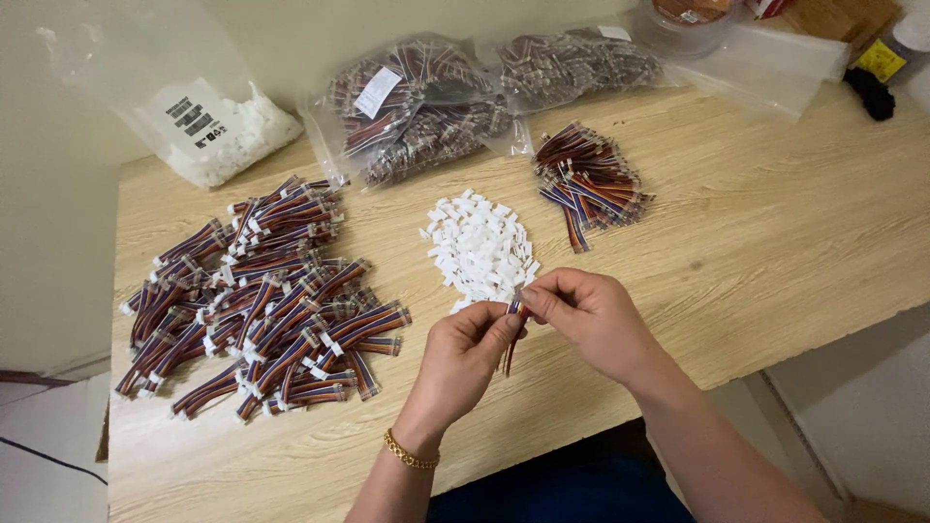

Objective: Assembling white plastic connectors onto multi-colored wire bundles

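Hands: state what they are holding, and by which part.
Left hand and right hand pinch one short multicoloured wire strip at its top end.

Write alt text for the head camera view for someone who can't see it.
Two hands, left hand and right hand, pinch a short multicoloured wire cable over a wooden table. A pile of small white connector housings lies just beyond, a large heap of cables with white connectors to the left.

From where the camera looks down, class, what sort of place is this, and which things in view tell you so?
Probably a small assembly workbench, perhaps at home. On the wooden table lie a large pile of finished wire harnesses, a heap of white connector housings and sealed bags of wires, while both hands pinch one ribbon cable.
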